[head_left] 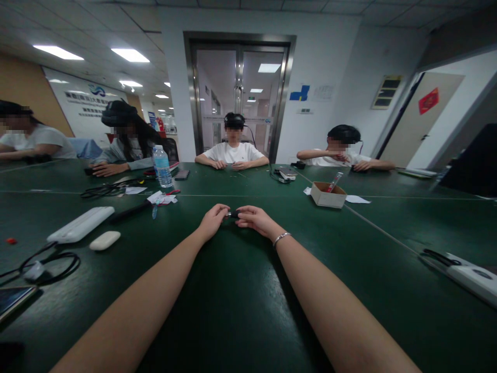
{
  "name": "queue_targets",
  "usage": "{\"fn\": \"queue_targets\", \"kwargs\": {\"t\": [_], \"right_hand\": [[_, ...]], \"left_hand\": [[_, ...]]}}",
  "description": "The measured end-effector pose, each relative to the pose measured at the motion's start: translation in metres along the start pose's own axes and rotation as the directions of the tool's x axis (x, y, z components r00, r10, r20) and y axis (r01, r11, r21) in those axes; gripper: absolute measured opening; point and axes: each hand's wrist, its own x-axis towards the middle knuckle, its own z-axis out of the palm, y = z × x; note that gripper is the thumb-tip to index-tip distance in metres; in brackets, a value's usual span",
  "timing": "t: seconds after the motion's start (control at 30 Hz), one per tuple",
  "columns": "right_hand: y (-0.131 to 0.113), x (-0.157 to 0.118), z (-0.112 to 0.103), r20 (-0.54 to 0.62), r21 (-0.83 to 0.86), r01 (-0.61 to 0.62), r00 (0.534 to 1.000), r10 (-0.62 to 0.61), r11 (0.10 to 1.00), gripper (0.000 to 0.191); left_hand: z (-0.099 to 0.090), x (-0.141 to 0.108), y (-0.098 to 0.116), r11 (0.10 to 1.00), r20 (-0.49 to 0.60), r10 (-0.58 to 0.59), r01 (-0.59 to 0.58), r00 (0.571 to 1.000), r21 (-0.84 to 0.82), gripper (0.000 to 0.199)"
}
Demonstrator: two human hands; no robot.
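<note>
Both hands meet over the middle of the green table (233,290), pinching a small black object with a silver end (234,214). My left hand (213,220) grips the silver end between thumb and fingertips. From the other side, my right hand (258,220) has its fingers closed on the black part; a silver bracelet circles that wrist. Fingers cover much of the object, so its exact kind cannot be made out.
Left of my arms lie a white power strip (81,225), a white oval case (105,241), black cables (64,267) and a phone (15,300). Farther off stand a water bottle (162,167) and a small box (328,196). Several people sit around the table.
</note>
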Motion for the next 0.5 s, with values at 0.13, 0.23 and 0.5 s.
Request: {"fn": "queue_targets", "kwargs": {"t": [0.13, 0.23, 0.5], "right_hand": [[-0.0011, -0.001, 0.0005, 0.003, 0.003, -0.004, 1.0, 0.004, 1.0, 0.022], [-0.0014, -0.0014, 0.0006, 0.009, 0.008, -0.004, 1.0, 0.004, 1.0, 0.021], [-0.001, -0.0011, 0.0009, 0.0, 0.007, -0.007, 1.0, 0.007, 1.0, 0.02]], "left_hand": [[-0.0001, 0.0, 0.0002, 1.0, 0.014, 0.003, -0.003, 1.0, 0.008, 0.025], [0.0005, -0.0004, 0.002, 1.0, 0.019, -0.018, 0.019, 1.0, -0.009, 0.025], [0.0006, -0.0013, 0.0036, 1.0, 0.039, 0.01, -0.009, 0.999, -0.021, 0.03]]}}
